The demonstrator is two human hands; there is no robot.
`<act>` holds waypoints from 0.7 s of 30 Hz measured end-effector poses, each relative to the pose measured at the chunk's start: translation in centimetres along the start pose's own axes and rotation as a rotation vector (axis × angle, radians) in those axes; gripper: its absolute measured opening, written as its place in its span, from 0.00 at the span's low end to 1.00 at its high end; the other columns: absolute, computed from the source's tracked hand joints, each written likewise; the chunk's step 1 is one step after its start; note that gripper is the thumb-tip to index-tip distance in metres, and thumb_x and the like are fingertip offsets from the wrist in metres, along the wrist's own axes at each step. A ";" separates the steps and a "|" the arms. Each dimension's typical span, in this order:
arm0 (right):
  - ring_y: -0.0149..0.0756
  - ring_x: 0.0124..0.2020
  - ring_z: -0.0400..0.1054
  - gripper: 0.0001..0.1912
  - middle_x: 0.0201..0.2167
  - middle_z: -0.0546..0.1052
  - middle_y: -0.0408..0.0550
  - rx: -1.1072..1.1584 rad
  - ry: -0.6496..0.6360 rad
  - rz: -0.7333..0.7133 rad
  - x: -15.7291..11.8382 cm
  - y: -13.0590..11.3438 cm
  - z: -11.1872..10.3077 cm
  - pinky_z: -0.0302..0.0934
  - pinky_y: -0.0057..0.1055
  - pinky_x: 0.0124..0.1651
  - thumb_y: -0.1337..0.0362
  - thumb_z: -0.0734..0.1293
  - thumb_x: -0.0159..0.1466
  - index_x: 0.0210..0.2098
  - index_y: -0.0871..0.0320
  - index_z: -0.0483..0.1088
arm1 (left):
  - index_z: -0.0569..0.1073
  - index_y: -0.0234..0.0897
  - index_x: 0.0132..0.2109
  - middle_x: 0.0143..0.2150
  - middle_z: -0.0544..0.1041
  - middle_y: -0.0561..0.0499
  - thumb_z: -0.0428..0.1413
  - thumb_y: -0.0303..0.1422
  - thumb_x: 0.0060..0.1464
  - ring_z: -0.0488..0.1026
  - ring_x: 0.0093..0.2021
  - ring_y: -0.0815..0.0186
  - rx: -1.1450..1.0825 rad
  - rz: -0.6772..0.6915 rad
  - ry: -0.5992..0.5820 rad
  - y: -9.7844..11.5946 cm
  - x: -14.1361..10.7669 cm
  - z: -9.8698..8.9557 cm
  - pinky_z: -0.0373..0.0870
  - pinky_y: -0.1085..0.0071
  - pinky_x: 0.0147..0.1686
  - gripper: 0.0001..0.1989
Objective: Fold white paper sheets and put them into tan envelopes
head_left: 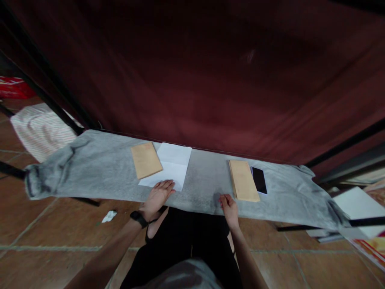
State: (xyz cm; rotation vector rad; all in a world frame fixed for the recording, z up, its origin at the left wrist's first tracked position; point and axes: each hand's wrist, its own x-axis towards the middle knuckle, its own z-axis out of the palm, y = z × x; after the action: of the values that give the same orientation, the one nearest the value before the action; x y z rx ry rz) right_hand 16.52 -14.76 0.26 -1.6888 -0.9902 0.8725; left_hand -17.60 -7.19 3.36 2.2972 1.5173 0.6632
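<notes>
My left hand point(159, 195), with a dark band on its wrist, lies flat with its fingers on the lower edge of a creased white sheet of paper point(177, 164). A brown envelope point(146, 160) overlaps the left side of that sheet. My right hand point(229, 205) rests at the front edge of the grey cloth, its fingers curled together; whether anything is between them is too small to tell. Just right of it lies a stack of brown envelopes point(244, 180), apart from the hand. A dark phone point(259, 180) sits against the right side of the stack.
A grey cloth point(104, 168) covers the long narrow surface. Behind it hangs a dark red curtain point(210, 100). A striped cloth point(45, 126) is at the left, a crumpled white tissue point(109, 216) on the tiled floor, and papers point(361, 206) at the right.
</notes>
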 end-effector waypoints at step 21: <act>0.36 0.26 0.70 0.24 0.29 0.80 0.49 0.066 0.043 0.027 -0.5 -1.3 0.4 0.63 0.29 0.26 0.42 0.65 0.58 0.36 0.57 0.75 | 0.75 0.41 0.37 0.37 0.77 0.46 0.49 0.34 0.66 0.75 0.41 0.59 -0.089 0.143 0.120 8.4 0.4 0.7 0.70 0.64 0.45 0.11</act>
State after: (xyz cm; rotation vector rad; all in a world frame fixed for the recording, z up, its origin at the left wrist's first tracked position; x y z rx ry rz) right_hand 15.71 -14.75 1.41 -1.6611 -0.9026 0.8742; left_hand -10.55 -10.12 6.96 2.3519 1.3518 0.9031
